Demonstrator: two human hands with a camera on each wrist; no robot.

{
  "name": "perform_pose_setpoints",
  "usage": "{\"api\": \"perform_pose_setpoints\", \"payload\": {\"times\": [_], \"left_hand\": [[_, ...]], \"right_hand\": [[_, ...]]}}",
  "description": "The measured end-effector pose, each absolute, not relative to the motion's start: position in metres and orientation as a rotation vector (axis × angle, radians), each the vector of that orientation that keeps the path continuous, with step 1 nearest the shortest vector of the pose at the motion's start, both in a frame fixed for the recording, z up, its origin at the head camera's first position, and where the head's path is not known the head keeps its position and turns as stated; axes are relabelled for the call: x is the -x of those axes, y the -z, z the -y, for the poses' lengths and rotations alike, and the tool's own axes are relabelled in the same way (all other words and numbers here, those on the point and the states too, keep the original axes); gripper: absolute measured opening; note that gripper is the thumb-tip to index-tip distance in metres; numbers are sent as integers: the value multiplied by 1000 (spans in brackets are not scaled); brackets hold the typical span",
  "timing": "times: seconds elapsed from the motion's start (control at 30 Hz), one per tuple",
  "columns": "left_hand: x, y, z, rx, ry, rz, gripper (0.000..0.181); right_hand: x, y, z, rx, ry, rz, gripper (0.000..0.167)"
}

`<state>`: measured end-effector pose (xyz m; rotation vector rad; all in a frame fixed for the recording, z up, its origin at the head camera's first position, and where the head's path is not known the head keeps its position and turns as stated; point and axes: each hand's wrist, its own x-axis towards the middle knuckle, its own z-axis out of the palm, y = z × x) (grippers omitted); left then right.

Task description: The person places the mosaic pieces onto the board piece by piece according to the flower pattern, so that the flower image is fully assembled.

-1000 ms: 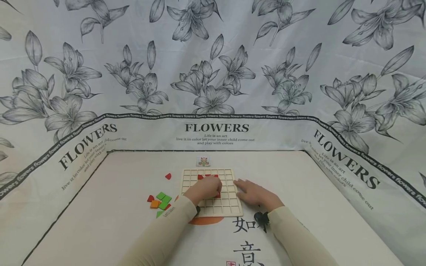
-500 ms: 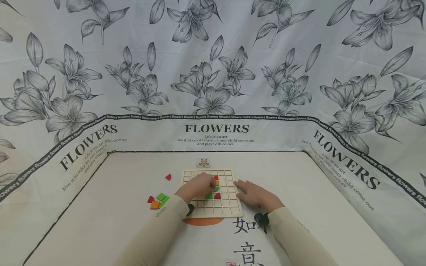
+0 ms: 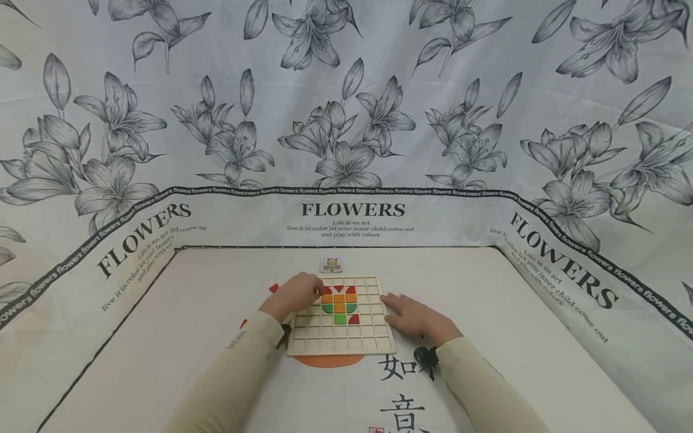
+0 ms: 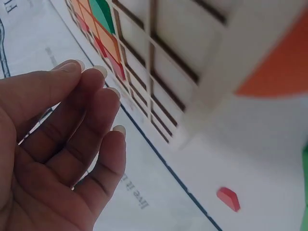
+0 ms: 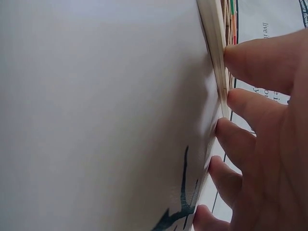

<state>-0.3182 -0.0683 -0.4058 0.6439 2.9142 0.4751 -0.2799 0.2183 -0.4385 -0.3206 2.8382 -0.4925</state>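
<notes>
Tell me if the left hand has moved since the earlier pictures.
Yes: the left hand has moved left, from over the wooden grid board's middle to over its left edge.

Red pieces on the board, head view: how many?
4: left piece, middle triangle and right piece in the top filled row; lower piece right of the light green tile. The left hand may hide more.

On pale worktop [image 3: 460,270]: square pale-wood gridded board [image 3: 373,338]. Just behind: small square multicoloured card [image 3: 331,264]. In central cells: flat red, orange, green pieces [image 3: 339,299]. Over left side: left hand [image 3: 292,296]. Against right edge: right hand [image 3: 415,315]. Farther left: loose flat red piece [image 3: 274,288].
</notes>
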Motion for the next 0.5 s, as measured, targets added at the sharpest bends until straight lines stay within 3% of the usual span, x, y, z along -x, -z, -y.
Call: {"api": "perform_pose_setpoints", "payload": {"times": [0.5], "left_hand": [[347,404,113,-485,-426,-2942,24]], "right_hand": [[280,440,-218,312,502,-2844,58]]}}
